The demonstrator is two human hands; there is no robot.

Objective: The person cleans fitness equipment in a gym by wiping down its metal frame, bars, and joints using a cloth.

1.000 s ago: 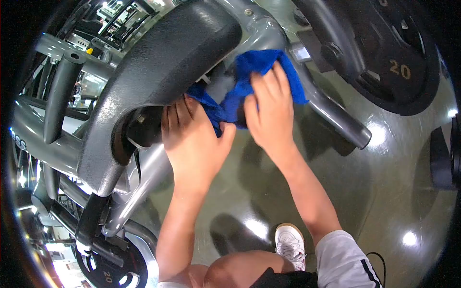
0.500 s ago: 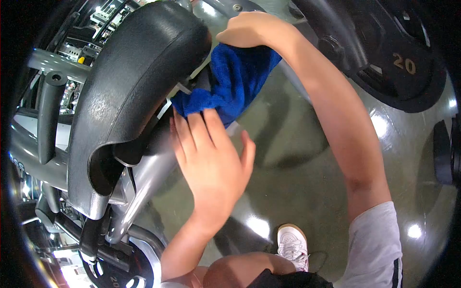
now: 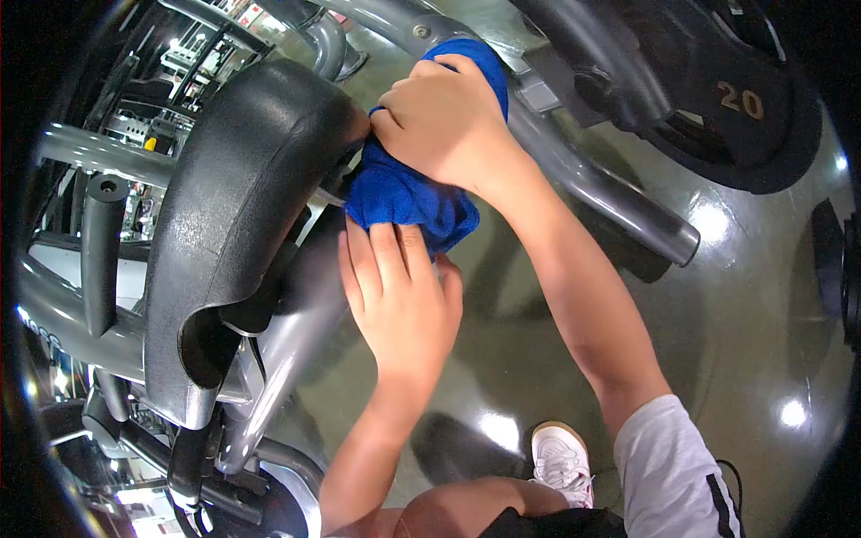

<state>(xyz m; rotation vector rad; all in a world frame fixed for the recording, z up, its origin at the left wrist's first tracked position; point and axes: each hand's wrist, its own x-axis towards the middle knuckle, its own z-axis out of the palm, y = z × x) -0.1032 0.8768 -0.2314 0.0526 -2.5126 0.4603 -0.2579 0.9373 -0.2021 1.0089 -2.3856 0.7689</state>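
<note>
A blue cloth lies bunched over part of the grey metal frame, to the right of a black padded cushion. My right hand is closed on the upper part of the cloth, fingers curled round it beside the cushion's end. Lower down, my left hand has its fingertips pressed on or under the cloth's lower edge, its fingers fairly straight and the thumb near the cloth. The metal beneath the cloth is hidden.
A black weight plate marked 20 is at the upper right. A grey tube slants down over the shiny floor. Grey frame tubes stand at the left. A white shoe is below.
Since half a second ago, my right hand has moved down towards my left, drawing the cloth into a tighter bunch. Earlier it swept up from the right side. The cushion appears lower in view.
</note>
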